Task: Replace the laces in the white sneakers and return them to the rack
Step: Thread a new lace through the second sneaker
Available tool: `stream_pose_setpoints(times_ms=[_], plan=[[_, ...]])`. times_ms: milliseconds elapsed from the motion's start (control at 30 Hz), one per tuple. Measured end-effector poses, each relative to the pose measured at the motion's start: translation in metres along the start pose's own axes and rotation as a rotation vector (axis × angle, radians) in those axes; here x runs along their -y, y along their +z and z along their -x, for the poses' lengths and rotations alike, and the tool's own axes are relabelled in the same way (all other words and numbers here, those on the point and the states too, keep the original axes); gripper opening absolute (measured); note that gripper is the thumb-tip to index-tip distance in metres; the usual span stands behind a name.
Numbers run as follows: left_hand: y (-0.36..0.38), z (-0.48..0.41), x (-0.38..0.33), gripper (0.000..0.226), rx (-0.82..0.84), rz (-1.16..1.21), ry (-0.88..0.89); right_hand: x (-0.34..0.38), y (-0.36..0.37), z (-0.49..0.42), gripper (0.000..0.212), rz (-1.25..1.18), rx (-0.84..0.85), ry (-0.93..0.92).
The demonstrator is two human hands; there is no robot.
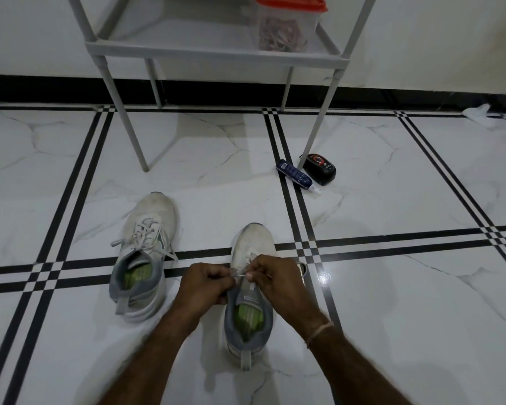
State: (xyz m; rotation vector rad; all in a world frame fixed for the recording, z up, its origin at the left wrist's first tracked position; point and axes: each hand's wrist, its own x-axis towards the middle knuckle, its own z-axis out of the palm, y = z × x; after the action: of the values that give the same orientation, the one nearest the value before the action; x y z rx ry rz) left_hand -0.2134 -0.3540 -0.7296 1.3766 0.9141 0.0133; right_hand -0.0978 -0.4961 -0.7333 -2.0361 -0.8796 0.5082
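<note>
Rack at wall, no sneakers on visible shelf; return step not yet done. Left sneaker on floor, laced, ends lying loose. Right sneaker on floor beside it, under both hands. Judged roughly mid-task; old or new lace, cannot tell. Left hand grip: fingers curled, pinching lace. Right hand grip: pinching same lace above tongue.
</note>
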Motion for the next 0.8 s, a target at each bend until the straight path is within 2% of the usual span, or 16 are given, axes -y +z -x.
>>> stream_pose_setpoints(times_ms=[133, 333, 400, 533, 633, 700, 733, 800], plan=[[0.000, 0.001, -0.001, 0.009, 0.004, 0.013, 0.017, -0.003, 0.007, 0.003, 0.009, 0.145, -0.018, -0.072], [0.007, 0.000, 0.000, 0.004, -0.054, -0.048, 0.080, 0.003, 0.018, 0.004, 0.014, 0.352, -0.034, -0.085], [0.008, 0.001, 0.003, 0.007, -0.051, -0.037, 0.110, 0.000, 0.019, 0.006, 0.014, 0.298, -0.068, -0.061], [0.007, -0.001, 0.007, 0.009, -0.041, 0.085, 0.028, -0.005, 0.017, 0.012, 0.007, -0.005, -0.064, 0.063], [0.011, -0.005, 0.003, 0.009, -0.029, 0.007, 0.039, -0.008, 0.009, 0.015, 0.020, -0.076, -0.033, 0.087], [0.014, -0.006, -0.001, 0.015, -0.055, -0.037, 0.017, -0.010, 0.004, 0.016, 0.036, 0.064, -0.041, 0.096], [0.014, -0.007, -0.002, 0.017, -0.078, -0.028, -0.002, -0.010, 0.001, 0.015, 0.045, 0.225, -0.046, 0.095], [0.014, -0.008, -0.004, 0.018, -0.110, 0.003, -0.038, -0.009, 0.000, 0.015, 0.048, 0.407, -0.048, 0.098]])
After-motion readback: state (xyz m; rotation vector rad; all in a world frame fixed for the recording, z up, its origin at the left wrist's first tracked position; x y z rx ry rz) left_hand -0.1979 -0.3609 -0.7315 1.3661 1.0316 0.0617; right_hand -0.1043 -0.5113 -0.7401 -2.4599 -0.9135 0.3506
